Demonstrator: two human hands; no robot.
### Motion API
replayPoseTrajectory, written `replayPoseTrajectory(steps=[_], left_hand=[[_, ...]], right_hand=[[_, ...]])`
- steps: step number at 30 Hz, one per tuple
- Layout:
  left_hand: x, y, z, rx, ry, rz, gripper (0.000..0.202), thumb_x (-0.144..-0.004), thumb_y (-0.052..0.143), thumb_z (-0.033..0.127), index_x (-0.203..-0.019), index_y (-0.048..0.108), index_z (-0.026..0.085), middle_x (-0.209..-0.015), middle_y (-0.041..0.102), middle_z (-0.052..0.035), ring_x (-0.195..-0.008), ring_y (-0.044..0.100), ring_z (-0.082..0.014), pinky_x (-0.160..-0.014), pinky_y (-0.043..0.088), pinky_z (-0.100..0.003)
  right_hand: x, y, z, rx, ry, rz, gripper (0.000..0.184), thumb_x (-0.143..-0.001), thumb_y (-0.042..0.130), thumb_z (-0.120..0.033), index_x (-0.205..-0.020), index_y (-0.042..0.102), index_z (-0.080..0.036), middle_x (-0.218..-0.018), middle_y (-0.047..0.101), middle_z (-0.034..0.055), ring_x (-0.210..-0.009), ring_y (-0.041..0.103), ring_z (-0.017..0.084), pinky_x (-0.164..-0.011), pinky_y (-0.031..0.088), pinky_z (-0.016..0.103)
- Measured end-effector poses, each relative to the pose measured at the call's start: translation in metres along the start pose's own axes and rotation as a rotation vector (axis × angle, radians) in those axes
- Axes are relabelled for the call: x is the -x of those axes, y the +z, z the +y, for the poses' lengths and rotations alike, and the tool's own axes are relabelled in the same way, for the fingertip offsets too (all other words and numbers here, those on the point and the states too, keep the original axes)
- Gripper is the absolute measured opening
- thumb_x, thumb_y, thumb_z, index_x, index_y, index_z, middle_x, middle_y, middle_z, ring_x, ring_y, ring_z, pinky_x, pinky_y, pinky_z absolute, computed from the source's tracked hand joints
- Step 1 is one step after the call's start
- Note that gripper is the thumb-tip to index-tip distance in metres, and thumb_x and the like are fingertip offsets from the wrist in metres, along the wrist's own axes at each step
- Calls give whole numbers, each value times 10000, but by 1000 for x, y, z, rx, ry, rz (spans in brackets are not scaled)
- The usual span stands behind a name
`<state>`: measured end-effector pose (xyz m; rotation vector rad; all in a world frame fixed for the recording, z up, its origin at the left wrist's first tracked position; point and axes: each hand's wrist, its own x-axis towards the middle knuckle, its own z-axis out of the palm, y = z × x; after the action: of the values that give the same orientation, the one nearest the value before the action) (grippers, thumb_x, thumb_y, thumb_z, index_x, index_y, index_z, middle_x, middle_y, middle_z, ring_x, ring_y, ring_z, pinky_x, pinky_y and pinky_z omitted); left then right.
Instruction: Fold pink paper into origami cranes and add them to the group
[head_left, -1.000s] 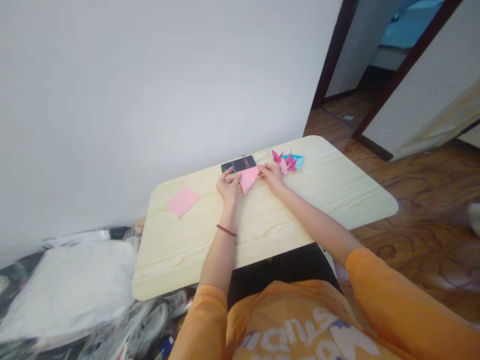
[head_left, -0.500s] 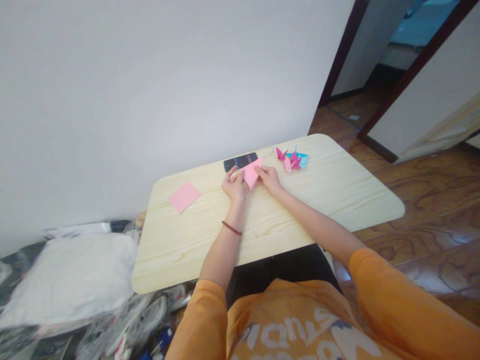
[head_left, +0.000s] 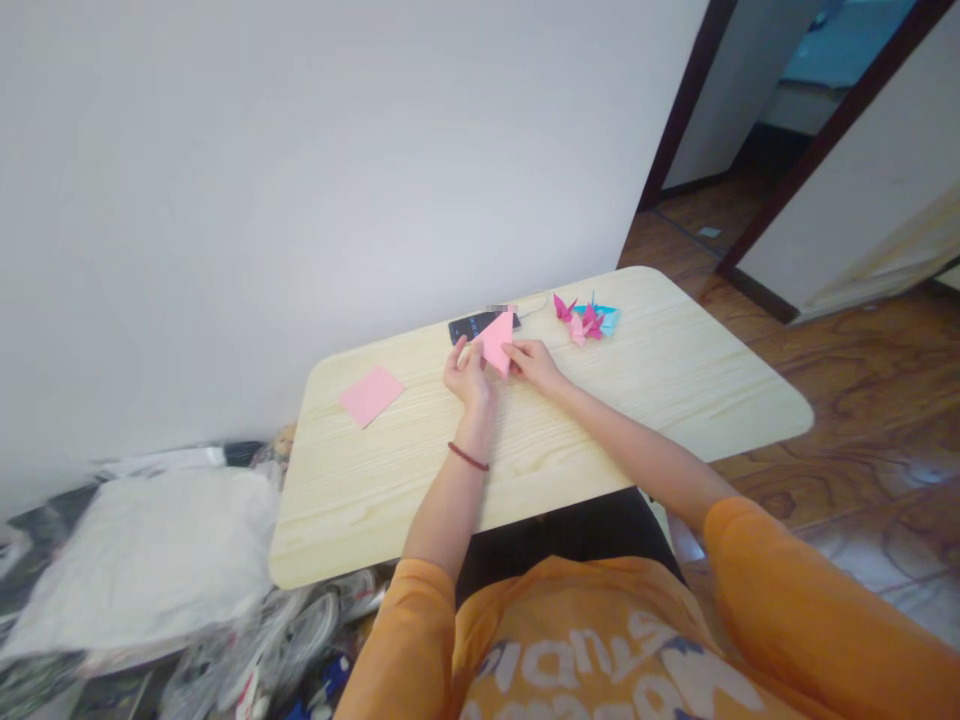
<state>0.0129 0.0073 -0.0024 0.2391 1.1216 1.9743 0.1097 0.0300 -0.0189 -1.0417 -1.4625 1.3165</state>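
A pink sheet of origami paper (head_left: 496, 341), folded to a triangle, is held up between both hands over the table. My left hand (head_left: 467, 374) pinches its left corner between thumb and fingers. On the other side my right hand (head_left: 535, 363) grips the paper near its lower right edge. Just behind the paper lies a dark smartphone (head_left: 466, 328) with its screen lit, partly covered by the fold. To the right sit several folded paper cranes, among them a magenta crane (head_left: 592, 321) and a blue one (head_left: 611, 320).
A stack or sheet of pink square paper (head_left: 372, 396) lies on the left of the pale wooden table (head_left: 360, 500). A white cable (head_left: 536, 308) runs by the phone. Left of the table are a white bag (head_left: 150, 560) and clutter; a wall stands behind.
The folded pink paper has turned and shifted slightly left, its tip now pointing more upright. My right hand has moved a little left with it.
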Motion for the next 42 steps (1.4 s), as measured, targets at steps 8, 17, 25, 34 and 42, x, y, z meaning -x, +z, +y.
replayPoseTrajectory(steps=[8, 17, 25, 34, 42], left_hand=[[4, 2, -4, 21, 10, 3, 323, -720, 699, 73, -1027, 618, 129, -737, 671, -18, -670, 643, -90, -709, 505, -212], [-2, -1, -8, 0, -32, 52, 374, -741, 710, 99, -1093, 596, 154, -915, 695, -64, -893, 675, -136, -810, 529, -236], [-9, -1, -8, 8, 11, 87, 415, -787, 667, 103, -1178, 548, 173, -996, 697, -76, -978, 668, -154, -830, 545, -254], [-16, -5, -9, 31, -21, 88, 423, -789, 662, 98, -1176, 523, 196, -1011, 696, -62, -990, 663, -129, -854, 532, -228], [-26, -9, -2, -59, -37, -10, 475, -706, 703, 94, -1129, 510, 188, -771, 662, 0, -754, 660, -101, -772, 528, -246]], right_hand=[[1, -3, 0, -69, 34, -25, 436, -728, 615, -578, -601, 537, -169, -480, 494, -20, -422, 409, 88, -425, 288, 233], [6, 2, -2, 143, -28, -2, 526, -802, 527, -568, -460, 439, -179, -394, 380, -35, -421, 342, 78, -450, 236, 248], [9, 12, -5, -74, 77, -127, 358, -807, 561, -494, -655, 520, -172, -506, 479, -36, -417, 363, 75, -418, 255, 229], [9, 8, -2, 150, 3, -11, 518, -795, 548, -520, -413, 435, -189, -341, 367, -40, -375, 351, 81, -459, 271, 256], [5, -2, 2, 121, -88, -82, 455, -825, 483, -565, -619, 557, -165, -441, 457, -31, -421, 405, 89, -472, 301, 232]])
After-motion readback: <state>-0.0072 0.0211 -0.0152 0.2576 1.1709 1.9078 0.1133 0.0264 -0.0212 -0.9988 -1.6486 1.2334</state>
